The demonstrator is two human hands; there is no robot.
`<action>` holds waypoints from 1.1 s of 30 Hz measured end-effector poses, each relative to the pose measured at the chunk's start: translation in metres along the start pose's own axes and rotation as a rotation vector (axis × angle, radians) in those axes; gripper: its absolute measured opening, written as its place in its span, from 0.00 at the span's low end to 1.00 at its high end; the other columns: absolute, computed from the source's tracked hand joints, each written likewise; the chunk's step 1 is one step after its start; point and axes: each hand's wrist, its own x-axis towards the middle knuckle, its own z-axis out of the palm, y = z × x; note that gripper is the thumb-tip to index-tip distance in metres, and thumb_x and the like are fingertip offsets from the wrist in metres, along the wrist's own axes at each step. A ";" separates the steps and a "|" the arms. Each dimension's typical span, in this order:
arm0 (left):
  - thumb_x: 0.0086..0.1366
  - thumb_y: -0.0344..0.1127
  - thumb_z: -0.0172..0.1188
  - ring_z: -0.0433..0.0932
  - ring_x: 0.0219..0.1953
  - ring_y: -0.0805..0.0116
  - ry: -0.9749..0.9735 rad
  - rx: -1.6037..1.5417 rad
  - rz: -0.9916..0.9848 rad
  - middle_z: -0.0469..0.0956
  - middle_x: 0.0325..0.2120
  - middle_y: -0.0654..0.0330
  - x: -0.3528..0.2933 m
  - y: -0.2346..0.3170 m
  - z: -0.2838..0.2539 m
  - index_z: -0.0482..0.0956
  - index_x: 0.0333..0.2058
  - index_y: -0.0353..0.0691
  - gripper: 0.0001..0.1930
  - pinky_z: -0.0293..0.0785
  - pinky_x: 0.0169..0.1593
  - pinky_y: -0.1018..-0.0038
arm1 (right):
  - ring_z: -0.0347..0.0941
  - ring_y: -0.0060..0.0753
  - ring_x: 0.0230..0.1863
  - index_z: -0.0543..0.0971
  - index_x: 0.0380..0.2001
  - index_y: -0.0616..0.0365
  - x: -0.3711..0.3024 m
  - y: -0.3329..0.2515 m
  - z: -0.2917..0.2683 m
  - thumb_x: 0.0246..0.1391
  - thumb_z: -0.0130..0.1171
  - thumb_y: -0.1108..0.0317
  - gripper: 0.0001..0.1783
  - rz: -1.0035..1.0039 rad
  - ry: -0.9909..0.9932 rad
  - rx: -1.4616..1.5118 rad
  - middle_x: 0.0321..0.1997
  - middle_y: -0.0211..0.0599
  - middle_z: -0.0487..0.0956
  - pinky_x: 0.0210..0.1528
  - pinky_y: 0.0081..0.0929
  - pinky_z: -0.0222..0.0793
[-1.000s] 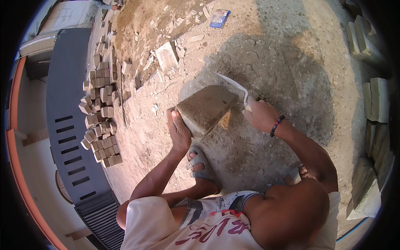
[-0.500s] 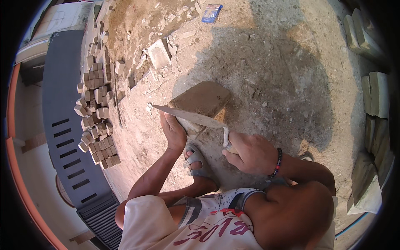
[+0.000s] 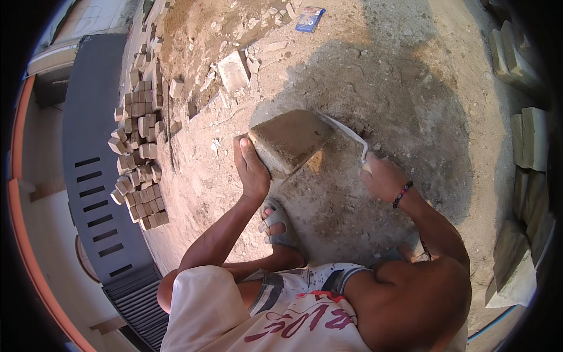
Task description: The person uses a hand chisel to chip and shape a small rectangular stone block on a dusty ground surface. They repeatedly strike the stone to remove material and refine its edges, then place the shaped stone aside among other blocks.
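Note:
A thick concrete block (image 3: 293, 138), its top face brown and damp-looking, is tilted above the ground in front of my feet. My left hand (image 3: 253, 170) grips its left corner, with the thumb up at the edge and the other fingers partly hidden. My right hand (image 3: 384, 179) is closed round the handle of a trowel (image 3: 355, 136). Its cranked metal neck runs up to the block's far right corner. The blade lies edge-on along that side, and most of it is hidden.
Stacked small paving blocks (image 3: 141, 152) stand at the left beside a grey gate (image 3: 94, 146). Larger slabs (image 3: 533, 139) line the right side. A pale broken slab (image 3: 234, 71) and a blue packet (image 3: 309, 20) lie farther off. My sandalled foot (image 3: 280, 226) is just below the block.
The trowel has swung from the block's near left edge to its far right edge, and my right hand has moved right and up. My left hand still grips the block.

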 end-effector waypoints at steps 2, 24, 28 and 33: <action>0.79 0.48 0.33 0.65 0.36 0.70 0.014 0.017 0.012 0.69 0.32 0.59 0.001 -0.006 -0.002 0.69 0.39 0.36 0.22 0.65 0.45 0.70 | 0.79 0.62 0.33 0.71 0.36 0.65 -0.026 -0.027 -0.005 0.58 0.58 0.60 0.17 -0.193 0.024 0.091 0.27 0.58 0.78 0.35 0.52 0.74; 0.79 0.43 0.34 0.65 0.35 0.69 0.007 0.023 0.083 0.68 0.30 0.57 0.005 -0.006 -0.001 0.69 0.38 0.34 0.19 0.66 0.43 0.70 | 0.77 0.63 0.31 0.72 0.37 0.65 -0.014 -0.054 0.003 0.58 0.57 0.59 0.17 -0.635 0.117 0.097 0.24 0.55 0.77 0.32 0.51 0.72; 0.79 0.44 0.35 0.67 0.35 0.68 -0.031 -0.019 0.120 0.69 0.30 0.57 0.006 -0.002 0.004 0.69 0.38 0.34 0.20 0.66 0.44 0.70 | 0.78 0.61 0.31 0.72 0.36 0.65 0.017 -0.017 0.012 0.57 0.57 0.59 0.17 -0.241 0.069 0.037 0.26 0.57 0.79 0.33 0.51 0.73; 0.79 0.44 0.34 0.68 0.35 0.68 -0.034 0.030 0.097 0.71 0.31 0.56 0.005 -0.004 0.000 0.71 0.40 0.34 0.21 0.67 0.44 0.70 | 0.79 0.61 0.32 0.71 0.37 0.65 -0.002 -0.049 0.015 0.57 0.57 0.61 0.16 -0.570 0.112 0.032 0.30 0.60 0.79 0.36 0.53 0.73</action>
